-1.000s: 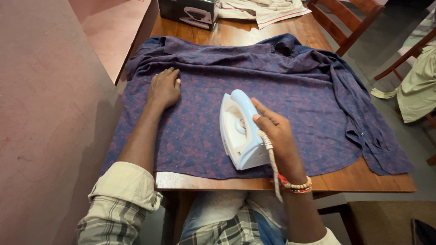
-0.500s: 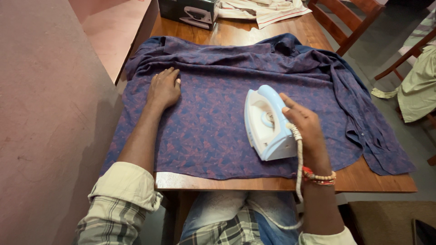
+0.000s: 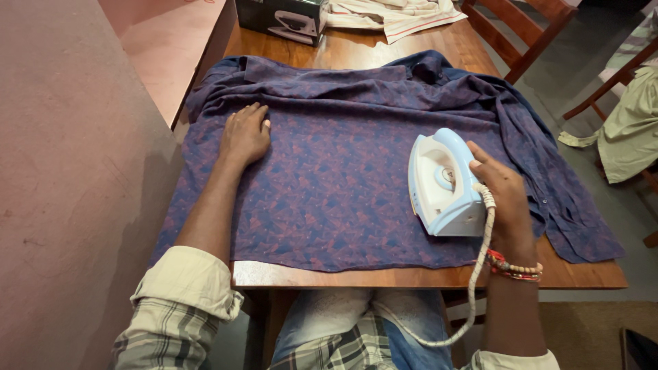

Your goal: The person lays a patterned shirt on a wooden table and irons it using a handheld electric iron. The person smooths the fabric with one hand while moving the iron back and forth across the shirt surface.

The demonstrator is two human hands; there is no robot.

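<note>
Box and cloth beyond shirt, chair right

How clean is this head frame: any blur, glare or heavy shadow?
Head view: sharp throughout, no motion blur on the right hand gripping the white and pale blue electric iron; soft even light, faint sheen on the brown wooden table; the left hand rests on the purple patterned shirt; edges look slightly wide-angle stretched.

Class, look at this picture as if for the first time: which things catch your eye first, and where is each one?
First comes the large dark blue and red patterned shirt spread over the brown wooden table. On its right part rests a white and pale blue electric iron, gripped by the right hand, its braided cord hanging off the near edge. The left hand lies flat on the shirt's left side.
</note>
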